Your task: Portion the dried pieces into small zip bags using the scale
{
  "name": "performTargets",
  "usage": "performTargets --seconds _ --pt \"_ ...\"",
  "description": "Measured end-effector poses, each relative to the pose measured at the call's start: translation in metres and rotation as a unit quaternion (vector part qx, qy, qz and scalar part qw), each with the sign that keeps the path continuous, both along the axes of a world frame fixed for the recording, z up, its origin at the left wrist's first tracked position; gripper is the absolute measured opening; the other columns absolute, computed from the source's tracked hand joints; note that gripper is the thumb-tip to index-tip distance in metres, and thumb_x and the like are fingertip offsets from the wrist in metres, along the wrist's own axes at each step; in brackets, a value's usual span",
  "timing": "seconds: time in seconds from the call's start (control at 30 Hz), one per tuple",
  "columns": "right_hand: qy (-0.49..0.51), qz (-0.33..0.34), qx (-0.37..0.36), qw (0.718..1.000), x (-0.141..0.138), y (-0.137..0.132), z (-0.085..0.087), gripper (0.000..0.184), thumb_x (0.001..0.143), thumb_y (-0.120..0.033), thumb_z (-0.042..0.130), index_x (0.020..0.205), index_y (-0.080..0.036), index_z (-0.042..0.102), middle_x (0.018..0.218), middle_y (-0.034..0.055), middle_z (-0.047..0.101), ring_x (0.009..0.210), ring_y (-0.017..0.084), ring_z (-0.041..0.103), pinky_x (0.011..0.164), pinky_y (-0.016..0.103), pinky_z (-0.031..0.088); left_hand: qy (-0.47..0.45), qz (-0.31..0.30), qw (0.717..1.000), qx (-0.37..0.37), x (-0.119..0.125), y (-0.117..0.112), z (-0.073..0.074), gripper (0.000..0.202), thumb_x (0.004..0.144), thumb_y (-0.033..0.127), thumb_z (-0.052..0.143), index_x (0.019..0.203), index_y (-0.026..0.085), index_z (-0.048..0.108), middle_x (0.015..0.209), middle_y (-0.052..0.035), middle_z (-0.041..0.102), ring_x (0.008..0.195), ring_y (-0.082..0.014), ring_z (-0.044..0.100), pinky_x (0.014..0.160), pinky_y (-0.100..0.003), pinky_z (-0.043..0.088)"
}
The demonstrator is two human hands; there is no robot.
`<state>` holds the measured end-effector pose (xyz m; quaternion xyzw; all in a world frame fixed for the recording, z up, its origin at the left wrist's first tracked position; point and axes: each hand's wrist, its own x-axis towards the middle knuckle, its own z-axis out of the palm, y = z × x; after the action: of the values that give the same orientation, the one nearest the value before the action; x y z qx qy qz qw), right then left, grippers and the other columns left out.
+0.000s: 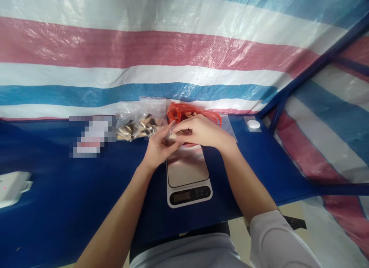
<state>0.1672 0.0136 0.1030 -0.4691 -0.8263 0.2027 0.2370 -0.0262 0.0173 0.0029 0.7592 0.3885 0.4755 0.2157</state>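
Observation:
My left hand and my right hand meet above the far end of a white kitchen scale. Between the fingers of both shows a small clear plastic bag, pinched closed-handed; what lies inside it is mostly hidden. Just behind my right hand sits an open red plastic bag with tan pieces in it. Left of it, clear zip bags hold tan and dark brown chunks. Nothing rests on the visible part of the scale's plate, and its display looks dark.
A blue table spreads beneath everything. A blurred-out item lies left of the zip bags. At the far left is a white plastic case. A white round object lies at the back right, near a blue frame post. Striped sheeting hangs behind.

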Motion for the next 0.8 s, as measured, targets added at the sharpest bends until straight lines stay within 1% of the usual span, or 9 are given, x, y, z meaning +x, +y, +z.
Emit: performTargets --seconds 0.1,0.23,0.37,0.43,0.5,0.57,0.63,0.7,0.8 --pt "-0.029 0.078 -0.007 0.997 0.002 0.001 -0.001 0.011 0.090 -0.025 0.069 0.086 -0.027 0.080 0.078 -0.0045 0.075 0.075 0.015 0.066 0.078 0.025 0.049 -0.005 0.001 1.000 0.003 -0.001 0.000 0.000 0.066 0.082 0.048 0.077 0.140 0.019 0.063 0.124 -0.0108 0.074 0.110 -0.0283 0.072 0.096 -0.041 0.059" --pt "-0.004 0.084 0.014 0.996 0.004 0.001 -0.001 0.017 0.091 -0.020 0.068 0.099 -0.029 0.081 0.090 -0.0043 0.079 0.081 0.015 0.070 0.082 0.026 0.050 -0.019 -0.003 1.000 -0.002 -0.002 0.001 -0.001 0.065 0.082 0.049 0.077 0.139 0.019 0.064 0.126 -0.0108 0.074 0.113 -0.0287 0.071 0.100 -0.043 0.057" --pt "0.083 0.062 -0.022 0.994 0.022 0.006 -0.004 0.022 0.091 -0.024 0.069 0.109 -0.029 0.080 0.107 -0.0027 0.080 0.094 0.018 0.074 0.087 0.028 0.055 -0.045 0.009 0.999 -0.009 -0.003 0.003 -0.003 0.064 0.083 0.054 0.075 0.136 0.019 0.066 0.132 -0.0118 0.071 0.123 -0.0310 0.067 0.109 -0.046 0.053" --pt "0.134 0.020 -0.024 0.990 0.039 0.011 -0.010 0.022 0.090 -0.025 0.070 0.109 -0.026 0.080 0.111 -0.0005 0.080 0.099 0.019 0.075 0.091 0.030 0.057 -0.060 0.019 0.998 -0.013 -0.003 0.004 -0.004 0.063 0.084 0.055 0.074 0.134 0.018 0.067 0.133 -0.0128 0.071 0.123 -0.0314 0.067 0.111 -0.047 0.052" --pt "0.148 -0.016 -0.029 0.988 0.054 0.018 -0.018 0.025 0.089 -0.024 0.071 0.112 -0.024 0.080 0.113 0.0022 0.080 0.102 0.021 0.075 0.095 0.033 0.057 -0.071 0.030 0.997 -0.018 -0.003 0.006 -0.005 0.061 0.084 0.055 0.074 0.131 0.017 0.069 0.131 -0.0131 0.071 0.123 -0.0315 0.068 0.112 -0.048 0.051" --pt "0.116 -0.046 -0.033 0.992 0.065 0.025 -0.029 0.027 0.089 -0.020 0.070 0.114 -0.024 0.079 0.117 0.0034 0.079 0.103 0.022 0.075 0.097 0.035 0.056 -0.075 0.038 0.996 -0.021 -0.003 0.007 -0.006 0.060 0.083 0.055 0.075 0.129 0.017 0.070 0.129 -0.0128 0.073 0.122 -0.0315 0.068 0.112 -0.048 0.051" --pt "0.032 -0.079 -0.021 0.996 0.068 0.032 -0.039 0.025 0.089 -0.018 0.070 0.111 -0.023 0.080 0.114 0.0053 0.080 0.105 0.024 0.075 0.100 0.038 0.055 -0.074 0.043 0.996 -0.022 -0.003 0.008 -0.006 0.059 0.083 0.055 0.076 0.129 0.017 0.070 0.126 -0.0121 0.074 0.122 -0.0311 0.068 0.112 -0.047 0.051" --pt "-0.036 -0.083 -0.013 0.996 0.064 0.038 -0.048 0.027 0.089 -0.017 0.070 0.113 -0.023 0.080 0.117 0.0060 0.079 0.109 0.026 0.074 0.103 0.039 0.053 -0.077 0.045 0.996 -0.023 -0.004 0.007 -0.006 0.059 0.083 0.053 0.076 0.130 0.017 0.069 0.125 -0.0118 0.074 0.119 -0.0304 0.069 0.111 -0.046 0.053" --pt "-0.096 -0.075 0.002 0.993 0.051 0.048 -0.055 0.037 0.090 -0.015 0.066 0.124 -0.028 0.076 0.128 0.0035 0.075 0.118 0.025 0.071 0.106 0.037 0.052 -0.082 0.036 0.996 -0.026 -0.004 0.006 -0.007 0.057 0.085 0.049 0.076 0.131 0.017 0.069 0.125 -0.0118 0.074 0.117 -0.0296 0.070 0.109 -0.046 0.054"
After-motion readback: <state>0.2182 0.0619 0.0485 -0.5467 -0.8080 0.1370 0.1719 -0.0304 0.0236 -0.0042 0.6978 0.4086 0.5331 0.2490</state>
